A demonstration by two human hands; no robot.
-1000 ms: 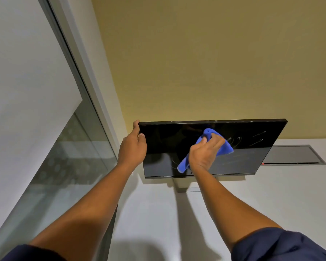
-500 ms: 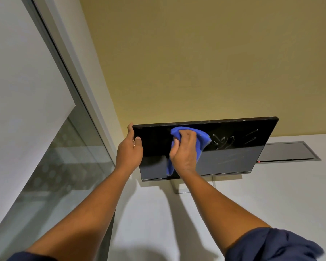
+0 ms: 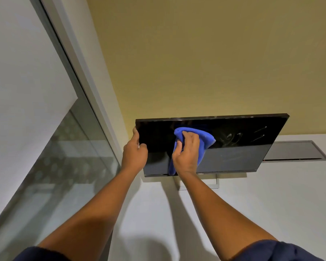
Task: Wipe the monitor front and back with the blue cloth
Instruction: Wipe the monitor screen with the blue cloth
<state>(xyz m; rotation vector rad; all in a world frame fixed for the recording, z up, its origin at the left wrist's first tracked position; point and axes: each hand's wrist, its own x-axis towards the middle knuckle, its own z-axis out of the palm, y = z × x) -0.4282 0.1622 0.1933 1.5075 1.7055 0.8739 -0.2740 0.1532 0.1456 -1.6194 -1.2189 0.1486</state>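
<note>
A black monitor [image 3: 239, 147] with its screen off stands on a white desk, its front facing me. My left hand [image 3: 135, 154] grips the monitor's left edge, thumb on the front. My right hand [image 3: 186, 154] presses a blue cloth [image 3: 205, 140] flat against the left-middle of the screen; a strip of cloth hangs below the palm to the bottom bezel. Smear marks show on the upper right of the screen. The monitor's back is hidden.
The white desk [image 3: 271, 204] carries the monitor's silver stand [image 3: 215, 182]. A grey cable flap [image 3: 297, 150] lies in the desk behind the monitor on the right. A glass partition [image 3: 55, 157] runs along the left; a yellow wall [image 3: 196, 63] stands behind.
My right hand has slid the cloth leftward from the screen's middle toward its left part, then stayed there. My left hand has kept its grip on the left edge.
</note>
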